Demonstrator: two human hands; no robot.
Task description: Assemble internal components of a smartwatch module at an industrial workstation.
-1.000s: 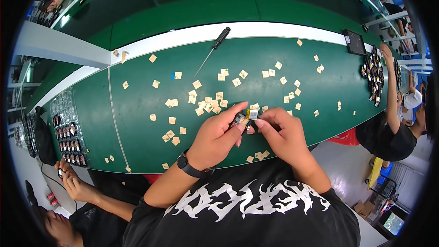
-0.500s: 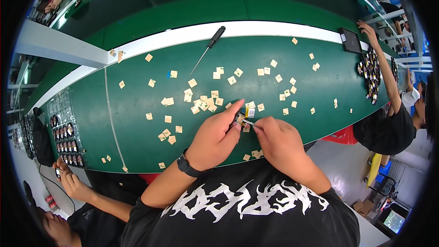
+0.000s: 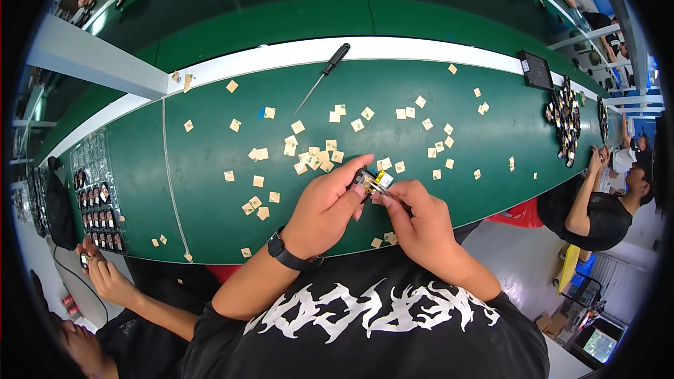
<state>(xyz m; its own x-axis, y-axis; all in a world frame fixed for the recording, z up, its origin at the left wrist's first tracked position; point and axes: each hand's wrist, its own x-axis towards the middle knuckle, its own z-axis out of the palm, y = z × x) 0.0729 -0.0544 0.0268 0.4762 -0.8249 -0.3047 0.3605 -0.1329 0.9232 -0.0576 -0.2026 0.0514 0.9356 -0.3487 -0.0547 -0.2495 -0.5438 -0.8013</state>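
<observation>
Between the thumb and fingers of my left hand (image 3: 328,200) is a small black electronic module (image 3: 361,175). A yellow-and-white labelled part (image 3: 383,179) sticks out on its right side. My right hand (image 3: 421,219) pinches slim metal tweezers (image 3: 380,189), their tips against the module's inner side. My fingers cover part of the module, so its details are hard to make out. Small cream paper squares (image 3: 307,159) lie scattered on the green table (image 3: 210,147) around my hands, some overlapping in a cluster just beyond the left hand.
A black-handled screwdriver (image 3: 328,70) lies at the far edge. At the left, a clear tray (image 3: 91,158) holds rows of black modules beside a co-worker's hand (image 3: 105,277). To the right are a pile of modules (image 3: 564,123), a black box (image 3: 536,70) and another co-worker (image 3: 597,200).
My hands have turned the module, showing more of the labelled part, and the tweezers have shifted with it. The right co-worker's arm has drawn back from the black box toward the table edge.
</observation>
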